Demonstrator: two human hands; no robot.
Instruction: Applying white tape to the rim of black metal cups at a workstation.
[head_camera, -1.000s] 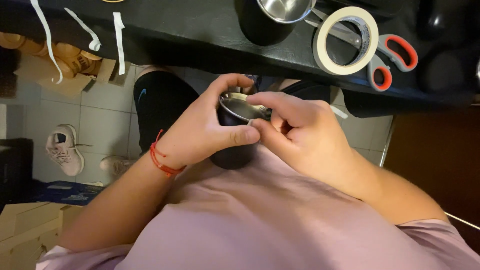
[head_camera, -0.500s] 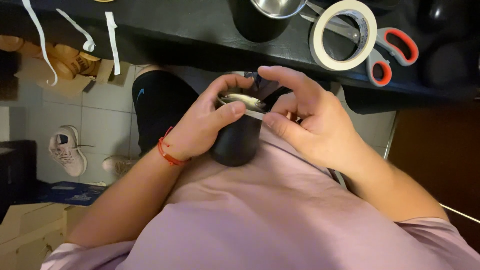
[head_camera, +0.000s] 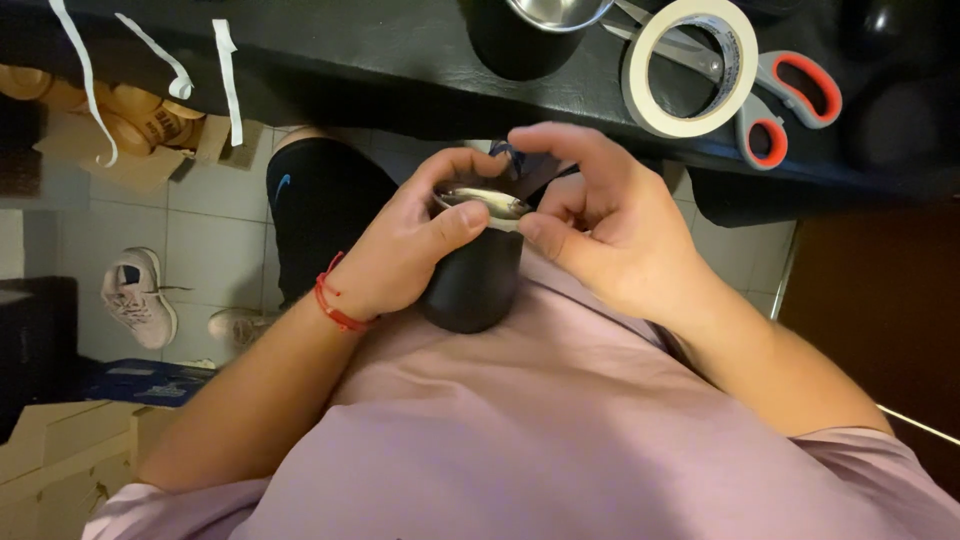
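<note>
Your left hand (head_camera: 400, 265) clenches the black cup (head_camera: 473, 280) against your chest, below the counter (head_camera: 380, 50), while your right hand (head_camera: 610, 225) pinches a strip of tape (head_camera: 500, 222) at its steel rim, only partly laid, more rim apparently left bare.

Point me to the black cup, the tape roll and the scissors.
black cup (head_camera: 472, 285), head view, on its dark side wall below the left thumb.
tape roll (head_camera: 643, 95), head view, on the left side of its white ring.
scissors (head_camera: 772, 132), head view, on the red-lined handle loops.
</note>
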